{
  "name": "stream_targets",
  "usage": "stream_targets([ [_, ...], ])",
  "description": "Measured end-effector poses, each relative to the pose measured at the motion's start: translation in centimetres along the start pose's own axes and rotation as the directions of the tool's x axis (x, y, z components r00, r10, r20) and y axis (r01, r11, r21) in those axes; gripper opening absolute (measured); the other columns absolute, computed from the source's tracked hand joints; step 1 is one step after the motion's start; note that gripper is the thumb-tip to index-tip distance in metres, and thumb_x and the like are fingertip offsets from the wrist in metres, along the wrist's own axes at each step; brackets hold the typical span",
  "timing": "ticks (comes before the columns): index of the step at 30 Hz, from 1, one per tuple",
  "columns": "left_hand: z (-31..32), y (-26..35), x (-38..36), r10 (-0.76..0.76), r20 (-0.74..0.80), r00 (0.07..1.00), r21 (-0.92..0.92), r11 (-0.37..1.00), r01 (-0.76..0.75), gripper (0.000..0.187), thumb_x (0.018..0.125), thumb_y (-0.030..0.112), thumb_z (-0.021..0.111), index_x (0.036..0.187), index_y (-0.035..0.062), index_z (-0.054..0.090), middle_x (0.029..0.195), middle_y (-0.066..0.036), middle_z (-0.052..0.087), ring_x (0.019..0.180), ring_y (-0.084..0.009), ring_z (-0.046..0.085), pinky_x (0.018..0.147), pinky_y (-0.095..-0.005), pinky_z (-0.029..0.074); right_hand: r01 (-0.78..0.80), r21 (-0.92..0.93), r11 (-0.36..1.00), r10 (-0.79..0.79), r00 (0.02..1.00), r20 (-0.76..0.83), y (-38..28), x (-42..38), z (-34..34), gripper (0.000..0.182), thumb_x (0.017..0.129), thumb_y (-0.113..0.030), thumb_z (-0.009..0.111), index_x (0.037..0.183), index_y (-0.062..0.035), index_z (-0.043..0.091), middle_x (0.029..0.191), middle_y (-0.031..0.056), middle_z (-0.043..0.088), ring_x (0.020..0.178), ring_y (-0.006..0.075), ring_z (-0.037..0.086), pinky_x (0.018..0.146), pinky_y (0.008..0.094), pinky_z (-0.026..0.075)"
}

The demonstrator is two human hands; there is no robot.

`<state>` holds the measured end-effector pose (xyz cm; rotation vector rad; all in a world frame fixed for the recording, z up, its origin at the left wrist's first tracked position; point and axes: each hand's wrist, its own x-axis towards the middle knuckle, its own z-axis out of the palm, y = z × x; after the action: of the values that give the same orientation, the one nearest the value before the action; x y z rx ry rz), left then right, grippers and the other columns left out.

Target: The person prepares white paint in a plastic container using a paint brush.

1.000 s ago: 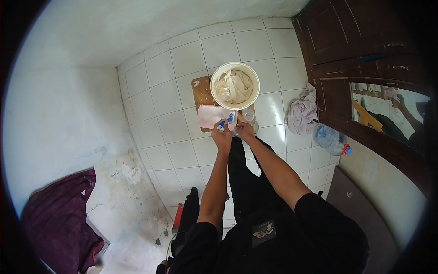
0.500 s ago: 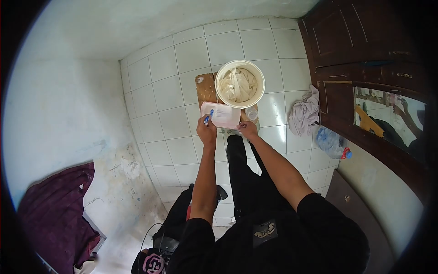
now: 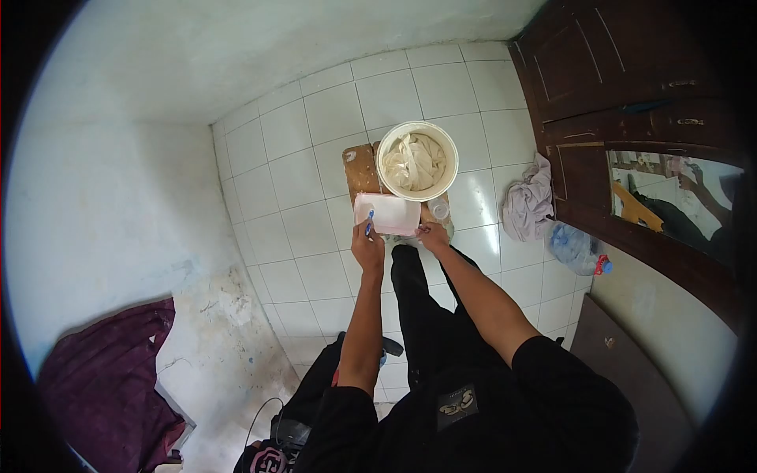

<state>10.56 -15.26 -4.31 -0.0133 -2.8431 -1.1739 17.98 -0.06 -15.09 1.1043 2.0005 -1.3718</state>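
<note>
Pink tray (image 3: 398, 213) lies at seven o'clock from the bucket (image 3: 418, 197), the right hand (image 3: 431, 235) seemingly pinching its four-o'clock corner. The left hand (image 3: 368, 251) grasps a blue tool (image 3: 371, 215); pressing too strongly could slide the tray into the cup (image 3: 438, 208) at three o'clock.

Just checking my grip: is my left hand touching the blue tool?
Touching. The head view shows the left hand with its fingers against the blue tool, whose tip shows beyond them over the pink tray.
</note>
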Motion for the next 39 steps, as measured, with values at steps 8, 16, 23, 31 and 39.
stream_targets([
  [8, -0.1, 2.1, -0.6, -0.099, 0.115, 0.988, -0.195, 0.973, 0.12, 0.019, 0.079, -0.005, 0.059, 0.096, -0.0019, 0.065, 0.092, -0.017, 0.066, 0.082, -0.0335, 0.064, 0.073, -0.0367, 0.052, -0.04, 0.015, 0.999, 0.041, 0.996, -0.084, 0.9, 0.2, 1.5, 0.02, 0.082, -0.02, 0.07, 0.091, -0.0029, 0.067, 0.077, 0.0079, 0.071, 0.069, 0.0148, 0.068, 0.067, 0.0282, 0.053],
  [16, 1.4, 3.5, -1.7, -0.201, 0.156, 0.967, -0.332, 0.911, 0.243, 0.013, 0.081, -0.001, 0.064, 0.093, -0.0036, 0.067, 0.087, -0.019, 0.068, 0.08, -0.0262, 0.067, 0.076, -0.0324, 0.051, -0.119, 0.018, 0.993, 0.12, 0.976, -0.179, -0.4, -1.1, 1.8, 0.018, 0.083, -0.02, 0.068, 0.091, -0.0033, 0.067, 0.079, 0.0089, 0.071, 0.072, 0.0159, 0.069, 0.068, 0.0292, 0.054],
  [23, 1.1, 0.3, -0.1, -0.089, 0.132, 0.987, -0.219, 0.969, 0.116, 0.014, 0.081, 0.004, 0.065, 0.093, -0.0037, 0.067, 0.085, -0.021, 0.068, 0.08, -0.0302, 0.067, 0.074, -0.0359, 0.052, -0.265, 0.081, 0.961, 0.273, 0.953, -0.132, -0.8, -1.0, 1.9, 0.02, 0.08, -0.028, 0.067, 0.092, -0.0128, 0.069, 0.097, 0.0095, 0.069, 0.094, 0.0271, 0.065, 0.082, 0.0402, 0.05],
  [31, -1.5, 0.2, 1.9, -0.137, 0.214, 0.967, -0.166, 0.971, 0.174, 0.016, 0.081, -0.001, 0.063, 0.096, -0.0031, 0.066, 0.088, -0.019, 0.067, 0.082, -0.0326, 0.067, 0.072, -0.0351, 0.054, -0.23, 0.083, 0.97, 0.243, 0.946, -0.215, -2.1, -1.8, 2.0, 0.017, 0.085, -0.018, 0.064, 0.089, -0.0026, 0.066, 0.082, 0.009, 0.071, 0.076, 0.0178, 0.07, 0.071, 0.0319, 0.054],
  [39, -3.2, -1.1, 2.1, 0.103, 0.181, 0.978, -0.173, 0.982, -0.071, 0.021, 0.08, -0.003, 0.06, 0.101, -0.001, 0.064, 0.096, -0.019, 0.063, 0.084, -0.035, 0.065, 0.069, -0.038, 0.053, -0.137, 0.008, 0.991, 0.134, 0.955, -0.264, -2.0, -2.0, 2.2, 0.021, 0.084, -0.014, 0.063, 0.102, -0.0031, 0.061, 0.087, 0.0097, 0.069, 0.077, 0.0223, 0.067, 0.072, 0.0353, 0.054],
])
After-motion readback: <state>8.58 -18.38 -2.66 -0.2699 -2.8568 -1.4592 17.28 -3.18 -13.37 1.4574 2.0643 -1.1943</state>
